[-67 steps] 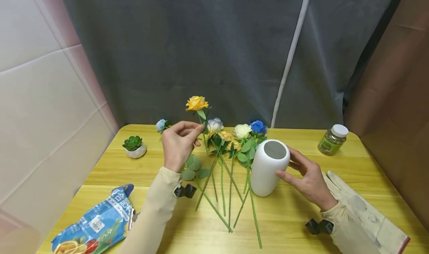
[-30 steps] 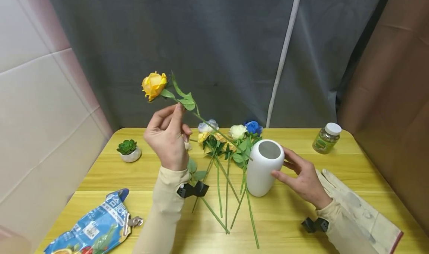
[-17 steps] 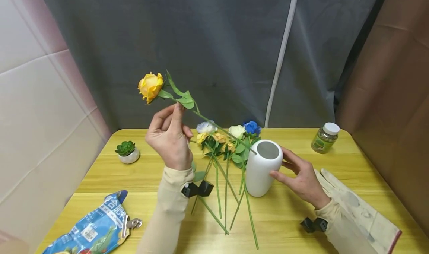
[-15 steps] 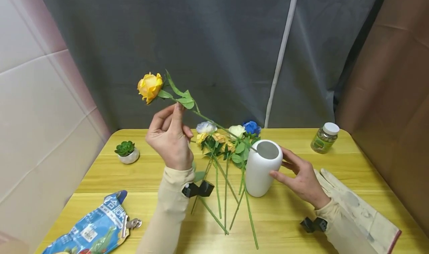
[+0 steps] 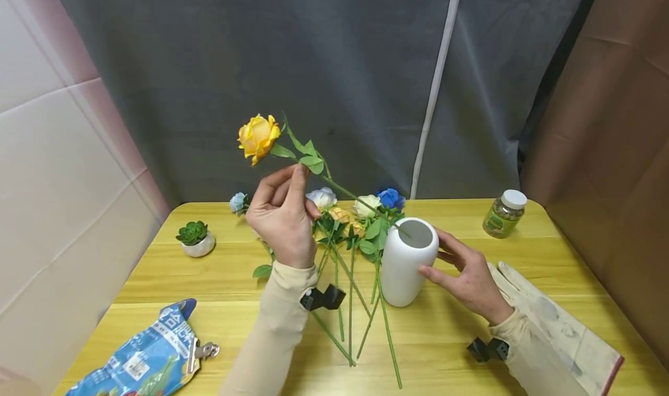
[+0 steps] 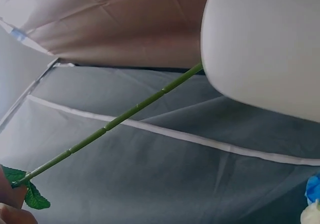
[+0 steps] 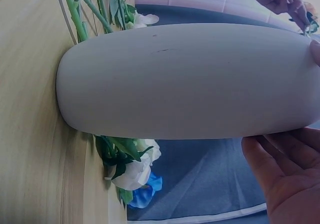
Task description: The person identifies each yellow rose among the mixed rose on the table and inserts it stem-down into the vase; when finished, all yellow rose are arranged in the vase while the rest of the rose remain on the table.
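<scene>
Pinched between thumb and fingertips of the left hand [image 5: 282,219], a yellow rose [image 5: 258,136] is held up above the bench [image 5: 449,344], so that grip is narrow and closed on the stem just below the leaves. From that grip the bloom is carried up and to the left, while the green stem [image 6: 115,121] slants down to the right, its lower end reaching the mouth of the white vase [image 5: 406,259]. In the left wrist view the stem is seen meeting the rim of the vase; how far it goes in cannot be told.

The vase is stood upright on the bench and is steadied by the right hand [image 5: 467,277], whose fingers are laid nearly straight against its right side, the thumb lower on the wall; this grip is wide and loose.

Between the two hands, just left of the vase, a bunch of loose roses [image 5: 360,216] is laid flat. A small succulent pot [image 5: 194,239] is set well left of the left hand, and a jar [image 5: 504,213] beyond the right hand.
</scene>
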Tool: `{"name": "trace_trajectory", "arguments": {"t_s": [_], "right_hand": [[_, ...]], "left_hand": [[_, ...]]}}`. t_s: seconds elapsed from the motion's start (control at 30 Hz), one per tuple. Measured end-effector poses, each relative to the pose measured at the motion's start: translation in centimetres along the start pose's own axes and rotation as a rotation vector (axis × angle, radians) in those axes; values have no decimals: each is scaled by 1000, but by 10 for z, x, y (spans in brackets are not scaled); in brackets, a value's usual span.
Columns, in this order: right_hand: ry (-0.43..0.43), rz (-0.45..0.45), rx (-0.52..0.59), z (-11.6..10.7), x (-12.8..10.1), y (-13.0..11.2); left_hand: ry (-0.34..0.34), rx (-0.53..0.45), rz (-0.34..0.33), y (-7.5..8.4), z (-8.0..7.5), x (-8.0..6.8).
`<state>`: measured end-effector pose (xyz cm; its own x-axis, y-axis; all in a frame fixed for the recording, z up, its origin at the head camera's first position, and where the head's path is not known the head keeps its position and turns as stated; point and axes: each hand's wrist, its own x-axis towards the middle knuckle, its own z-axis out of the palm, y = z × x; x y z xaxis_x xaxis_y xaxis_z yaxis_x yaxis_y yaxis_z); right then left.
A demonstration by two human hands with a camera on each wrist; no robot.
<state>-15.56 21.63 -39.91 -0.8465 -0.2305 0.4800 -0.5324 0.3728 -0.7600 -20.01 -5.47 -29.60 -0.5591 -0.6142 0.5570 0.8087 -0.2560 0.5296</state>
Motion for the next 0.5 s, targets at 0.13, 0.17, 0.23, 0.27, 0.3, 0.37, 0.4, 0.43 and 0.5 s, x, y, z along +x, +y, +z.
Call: {"name": "trace_trajectory", "arguments": {"t_s": [0.13,0.17,0.23,0.27,0.3,0.37,0.4,0.43,0.5], "right_hand": [[4,-12,11,0,0,1],[4,-13,14,0,0,1],[3,-14,18,0,0,1],[2,-13,18,0,0,1],[2,-13,19,0,0,1],[2,-11,18,0,0,1],[2,-10,16,0,0,1],[3,-8,16,0,0,1],[3,-5,14,0,0,0]], "left_hand": [[-35,0,-26,-2,4,-8],[-47,-1,-31,-2,5,-10],[-75,7,-34,-3,6,-14],[-92,12,-33,-3,7,-16],[-111,16,-29,-4,8,-18],[-149,27,-21,-5,10,-23],[-168,32,-20,-6,11,-25],[-189,40,-20,-7,12,-28],[-229,57,-25,-9,14,-32]]}}
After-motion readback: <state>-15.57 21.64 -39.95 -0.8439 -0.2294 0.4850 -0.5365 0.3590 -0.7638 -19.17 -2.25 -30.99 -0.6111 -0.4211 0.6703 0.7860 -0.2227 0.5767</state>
